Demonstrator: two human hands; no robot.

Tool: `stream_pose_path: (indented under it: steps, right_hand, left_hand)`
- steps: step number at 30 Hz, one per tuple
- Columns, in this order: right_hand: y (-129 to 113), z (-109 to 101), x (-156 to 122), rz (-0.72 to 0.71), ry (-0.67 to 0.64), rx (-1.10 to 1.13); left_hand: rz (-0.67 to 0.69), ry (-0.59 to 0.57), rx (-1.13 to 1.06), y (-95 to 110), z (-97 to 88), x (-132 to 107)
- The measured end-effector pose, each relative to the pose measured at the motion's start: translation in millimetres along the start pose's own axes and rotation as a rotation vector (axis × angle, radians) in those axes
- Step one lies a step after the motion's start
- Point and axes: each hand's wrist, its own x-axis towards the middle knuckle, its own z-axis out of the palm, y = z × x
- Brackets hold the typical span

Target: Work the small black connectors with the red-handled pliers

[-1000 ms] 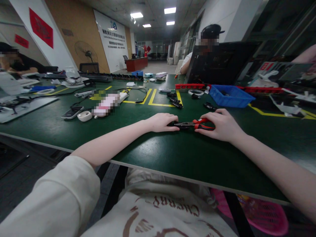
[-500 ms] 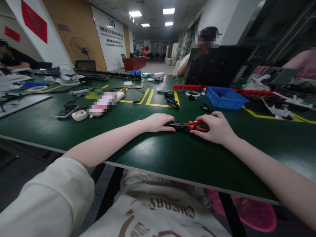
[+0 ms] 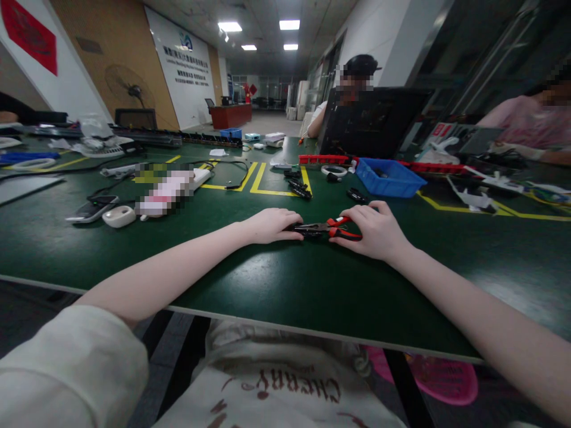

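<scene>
- Pliers [image 3: 325,226] with red-and-black handles lie level, low over the green table [image 3: 267,276], near its front edge, with their tips toward our left side.
- We have our right hand [image 3: 377,232] wrapped around those handles, which stand spread apart; the fingers are clamped on them.
- With our left hand [image 3: 274,226] we pinch a small black part [image 3: 312,235], fingers and thumb together on it. It sits at the plier tips, between our two hands; we cannot tell whether the metal jaws bite on it.
- Beyond our hands we see a cluster of black pieces [image 3: 298,186] by the yellow tape, and one more black piece [image 3: 357,195] just in front of the blue bin [image 3: 390,178].
- A coiled white cable [image 3: 333,171] lies left of that bin, near a red strip [image 3: 323,159].
- On our left rest a phone [image 3: 91,209] and, just beside it, a rounded white case [image 3: 119,217].
- Across from us, a person in a dark cap [image 3: 360,65] sits partly hidden behind a black monitor [image 3: 377,122].
</scene>
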Motion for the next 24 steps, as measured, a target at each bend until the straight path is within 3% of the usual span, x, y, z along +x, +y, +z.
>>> stream_pose_path:
  steps: [24]
  right_hand:
    - [-0.2,-2.7,-0.6,0.015,-0.024,0.059]
  left_hand:
    - [0.006,-0.01,0.034,-2.6,4.6,0.6]
